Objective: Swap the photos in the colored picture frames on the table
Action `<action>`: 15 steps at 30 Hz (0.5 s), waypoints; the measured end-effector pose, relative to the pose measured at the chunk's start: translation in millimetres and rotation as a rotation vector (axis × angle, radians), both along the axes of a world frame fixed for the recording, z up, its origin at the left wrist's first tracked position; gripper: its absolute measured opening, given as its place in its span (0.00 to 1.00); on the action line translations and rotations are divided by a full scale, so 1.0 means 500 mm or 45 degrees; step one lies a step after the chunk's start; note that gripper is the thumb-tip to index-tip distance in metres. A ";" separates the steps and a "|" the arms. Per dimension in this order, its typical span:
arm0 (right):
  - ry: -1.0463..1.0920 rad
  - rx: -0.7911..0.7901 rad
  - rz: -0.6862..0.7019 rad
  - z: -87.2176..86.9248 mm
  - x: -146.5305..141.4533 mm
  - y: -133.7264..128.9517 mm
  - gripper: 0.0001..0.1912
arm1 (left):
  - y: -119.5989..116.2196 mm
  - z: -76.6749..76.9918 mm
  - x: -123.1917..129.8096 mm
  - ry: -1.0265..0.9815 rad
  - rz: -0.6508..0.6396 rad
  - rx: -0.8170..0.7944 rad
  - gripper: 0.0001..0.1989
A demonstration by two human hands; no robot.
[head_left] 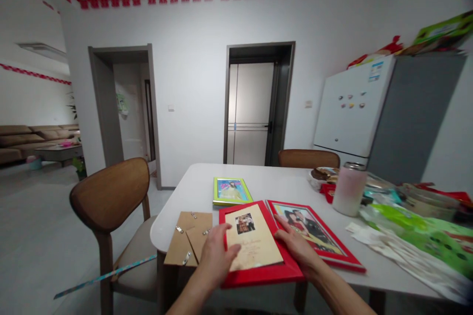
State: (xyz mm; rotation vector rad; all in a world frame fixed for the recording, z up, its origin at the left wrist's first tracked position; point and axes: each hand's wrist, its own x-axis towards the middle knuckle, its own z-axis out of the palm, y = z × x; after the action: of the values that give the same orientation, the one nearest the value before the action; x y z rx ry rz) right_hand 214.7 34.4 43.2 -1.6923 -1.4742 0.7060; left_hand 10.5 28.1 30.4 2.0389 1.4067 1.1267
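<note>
A red picture frame [266, 275] is tilted at the table's near edge. On it lies a cream photo print [254, 248] with a small picture of people and some lettering. My left hand [219, 251] grips the frame's left side, its thumb resting on the print. The frame's right side is in my right hand [295, 245], whose fingers reach over the edge. Just right of that hand, a second red picture frame [353, 262] with a couple's photo lies on the table. Brown backing boards [177, 246] with metal clips lie to the left, partly behind my left hand.
A green picture frame [215, 202] lies farther back on the white table [199, 172]. A pink-white bottle [349, 192], white gloves [391, 251] and a green plastic package [424, 231] crowd the right side. Wooden chairs stand left [114, 197] and behind [308, 157].
</note>
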 end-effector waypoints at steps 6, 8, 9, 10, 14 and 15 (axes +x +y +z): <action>0.422 -0.035 0.108 0.031 -0.016 -0.023 0.33 | -0.046 0.038 0.121 0.021 -0.299 0.130 0.23; 0.469 -0.027 0.119 0.029 -0.014 -0.020 0.34 | -0.049 0.053 0.127 0.105 -0.314 0.221 0.19; 0.445 -0.020 0.109 0.025 -0.010 -0.016 0.34 | -0.048 0.061 0.124 0.124 -0.314 0.263 0.17; 0.375 -0.011 0.092 0.020 -0.004 -0.010 0.34 | -0.047 0.068 0.117 0.117 -0.297 0.299 0.17; -0.234 0.029 -0.039 -0.004 0.026 0.014 0.31 | -0.031 0.084 0.053 -0.095 -0.016 0.357 0.18; -0.382 0.042 -0.055 -0.010 0.032 0.018 0.29 | -0.025 0.082 0.030 -0.155 0.078 0.342 0.17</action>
State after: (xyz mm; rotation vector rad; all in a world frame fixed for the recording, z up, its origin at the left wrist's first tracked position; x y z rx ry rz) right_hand 230.9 43.6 38.3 -1.8592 -1.6357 0.4138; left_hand 25.5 15.6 71.3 2.0736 1.3259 1.5102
